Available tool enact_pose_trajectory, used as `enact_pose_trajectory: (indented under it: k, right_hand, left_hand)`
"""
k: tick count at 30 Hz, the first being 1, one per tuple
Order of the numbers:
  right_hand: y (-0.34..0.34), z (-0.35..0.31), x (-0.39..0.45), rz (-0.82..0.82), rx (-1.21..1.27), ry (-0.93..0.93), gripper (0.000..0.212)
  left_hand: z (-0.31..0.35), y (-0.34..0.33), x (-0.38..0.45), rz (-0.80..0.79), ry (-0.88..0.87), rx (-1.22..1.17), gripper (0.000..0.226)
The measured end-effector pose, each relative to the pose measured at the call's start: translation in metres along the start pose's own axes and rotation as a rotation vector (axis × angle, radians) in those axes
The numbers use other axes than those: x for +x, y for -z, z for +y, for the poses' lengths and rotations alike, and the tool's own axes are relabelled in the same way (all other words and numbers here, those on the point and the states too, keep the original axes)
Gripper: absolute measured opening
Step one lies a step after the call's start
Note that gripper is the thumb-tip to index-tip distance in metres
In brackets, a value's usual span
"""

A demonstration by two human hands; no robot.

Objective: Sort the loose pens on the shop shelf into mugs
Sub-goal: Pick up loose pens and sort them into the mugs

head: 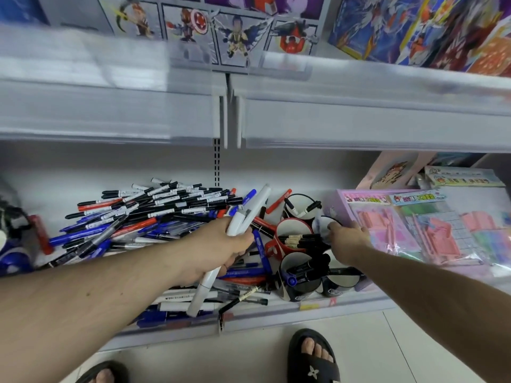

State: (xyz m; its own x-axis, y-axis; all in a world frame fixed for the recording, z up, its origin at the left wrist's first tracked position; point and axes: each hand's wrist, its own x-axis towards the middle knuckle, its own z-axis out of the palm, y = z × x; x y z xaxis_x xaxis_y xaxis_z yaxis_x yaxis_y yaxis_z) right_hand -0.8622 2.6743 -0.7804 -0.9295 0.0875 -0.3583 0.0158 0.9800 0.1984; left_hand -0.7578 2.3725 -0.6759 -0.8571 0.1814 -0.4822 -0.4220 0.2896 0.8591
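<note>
The left hand (221, 244) is gripping a bunch of white pens (243, 219), fingers curled round their middles, so that the pens are sticking out above and below the fist. Behind and to the left of this hand, a big heap of loose pens (143, 217) in black, blue and red is lying on the shelf (276, 313), with more pens spreading under and in front of the hand.

The right hand (345, 241) is reaching out to the right of the left hand, its fingers resting on a small mug (323, 225); whether they are curling round it cannot be told. Just beside this hand a red mug (287, 239) is holding black pens, and nearer the shelf edge a dark mug (298, 275) is holding black markers. Beyond the right hand another dark mug (300, 207) is standing with a few pens inside. To its right, pink packets (401, 228) are lying flat.
</note>
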Motion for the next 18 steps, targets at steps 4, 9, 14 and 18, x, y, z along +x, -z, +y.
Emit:
enact_pose_trajectory:
  k: [4, 9, 14, 18]
  right_hand:
    - [0.028, -0.003, -0.009, 0.169, 0.098, -0.012, 0.045]
    - [0.095, -0.061, -0.062, 0.261, 1.123, 0.115, 0.023]
    - [0.126, -0.104, -0.118, -0.019, 1.685, 0.366, 0.021]
    - [0.129, -0.118, -0.135, 0.026, 1.574, 0.428, 0.008]
  left_hand:
    - [-0.001, 0.006, -0.002, -0.019, 0.0, -0.039, 0.017]
    - [0.0, 0.009, -0.009, -0.079, -0.031, -0.105, 0.016]
    - [0.001, 0.013, -0.018, -0.121, -0.053, -0.138, 0.016]
    - [0.003, 0.018, -0.026, -0.163, -0.049, -0.195, 0.018]
